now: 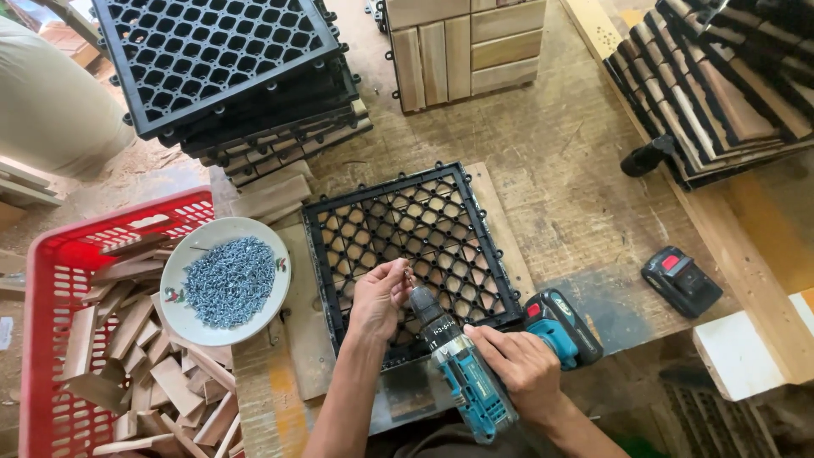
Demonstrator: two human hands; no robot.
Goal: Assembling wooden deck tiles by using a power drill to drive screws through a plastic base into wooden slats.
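A black plastic lattice tile (407,229) lies on wooden slats on the workbench in front of me. My right hand (521,365) grips the handle of a teal cordless drill (458,369), its chuck pointing at the tile's near side. My left hand (379,293) rests on the tile with its fingers pinched at the drill's tip, apparently on a small screw. A white plate (174,293) heaped with silver screws (229,280) sits just left of the tile.
A red basket (51,339) of wood offcuts stands at the left. Stacked black tiles (220,59) sit at the back left, more tiles (729,85) at the back right, a finished wooden tile (466,47) at the back. A spare battery (681,280) lies to the right.
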